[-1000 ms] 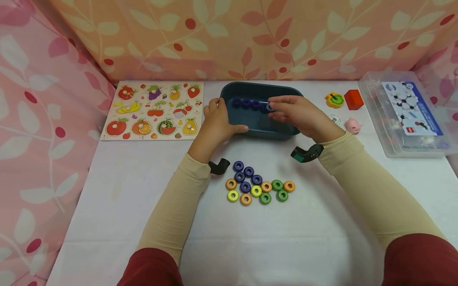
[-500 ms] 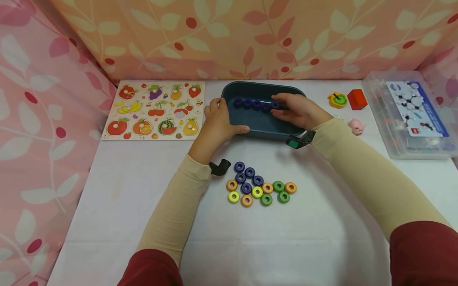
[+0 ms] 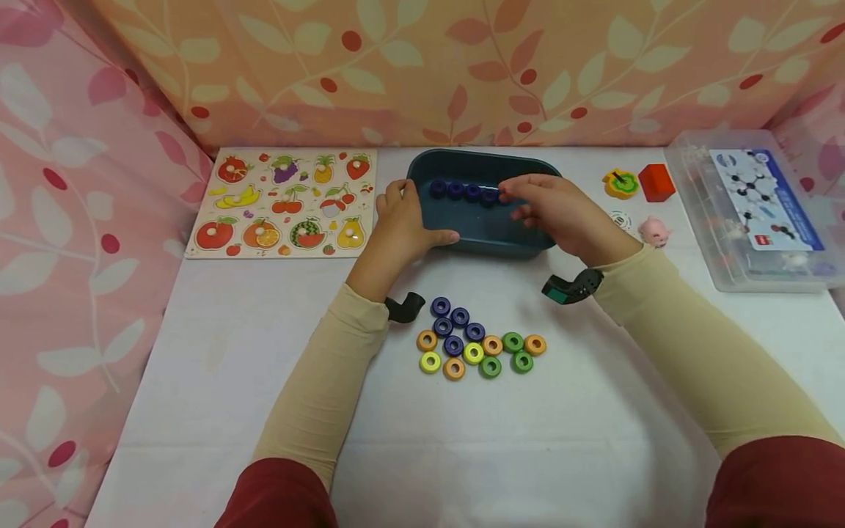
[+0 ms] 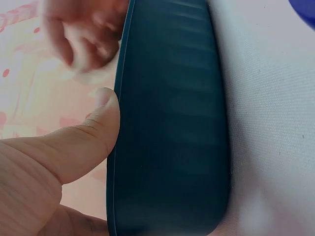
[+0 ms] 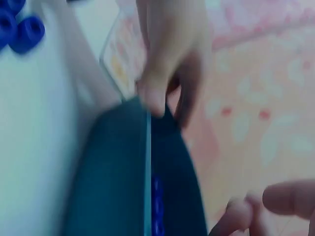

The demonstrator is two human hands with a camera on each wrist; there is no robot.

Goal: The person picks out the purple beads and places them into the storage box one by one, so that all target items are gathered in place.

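Note:
A dark teal plastic tub (image 3: pixel 488 233) stands on the white table. My left hand (image 3: pixel 403 227) grips its left end, the thumb on the near rim and the fingers at the far left rim. Inside, several dark blue rings (image 3: pixel 455 191) form a row along the far side. My right hand (image 3: pixel 554 213) hovers over the tub's right half, fingertips near the row's right end and covering part of it. In the right wrist view its fingers (image 5: pixel 290 196) are loosely bent, with nothing seen between them. Several blue rings (image 3: pixel 443 327) lie in front of the tub.
Orange (image 3: pixel 454 368), yellow (image 3: pixel 430 362) and green rings (image 3: pixel 491 367) lie among the blue ones. A fruit puzzle board (image 3: pixel 257 246) is on the left. To the right are a yellow-green toy (image 3: pixel 620 183), a red block (image 3: pixel 656 182), a pink pig (image 3: pixel 654 232) and a clear plastic case (image 3: pixel 739 268).
My right hand held a blue ring at the row's right end, set it down there, and has risen off it. My left hand has stayed on the tub.

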